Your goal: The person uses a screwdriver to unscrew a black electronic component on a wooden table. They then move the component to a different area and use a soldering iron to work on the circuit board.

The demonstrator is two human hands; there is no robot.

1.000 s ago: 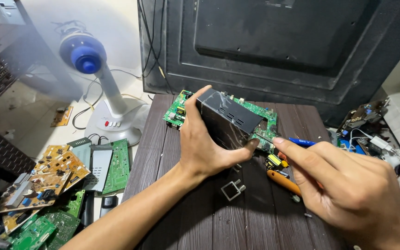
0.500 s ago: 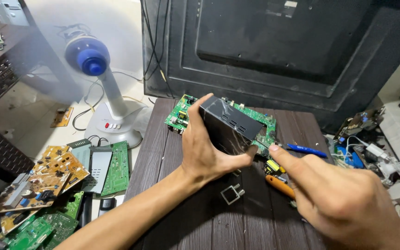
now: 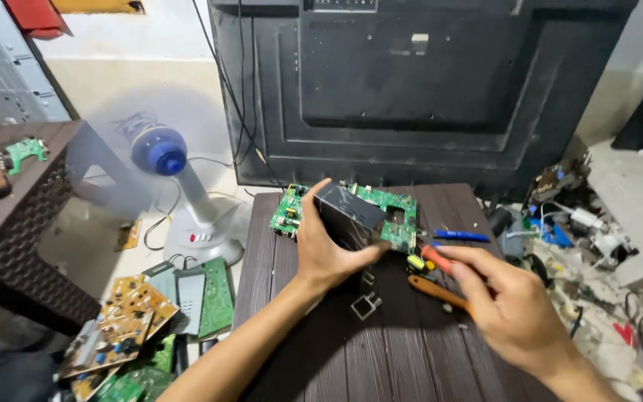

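**On the dark slatted table: one hand tips a black box, the other works a tool at the board**

Over the dark brown table (image 3: 314,357) we go, and the left hand (image 3: 327,249) is wrapped firmly around a black metal box (image 3: 350,214), thumb along its near edge, fingers curled over the far side, the box tilted up off the surface. Right beneath and behind it lies a green circuit board (image 3: 390,212), flat on the table's far end, with the box touching or just above it; which one, I cannot tell from this angle.

Across to the right hand (image 3: 511,313): fingers closed round an orange-handled tool (image 3: 434,260), its tip pointed at the board's near right corner, right beside the left thumb. The tip itself is too small to make out. Just below that hand rests a second orange-handled tool (image 3: 432,289) on the table, and a blue pen-like tool (image 3: 461,236) lies a little further back, near the board's right edge. A small square metal bracket (image 3: 366,305) sits on the table near the left wrist.

Behind the table, a big black panel (image 3: 418,82) stands upright. Down on the floor to the left, a white fan with a blue hub (image 3: 159,151) is spinning in a blur, and a heap of loose circuit boards (image 3: 143,320) lies near its base. On the right, a tangle of cables and parts (image 3: 574,223) covers the floor
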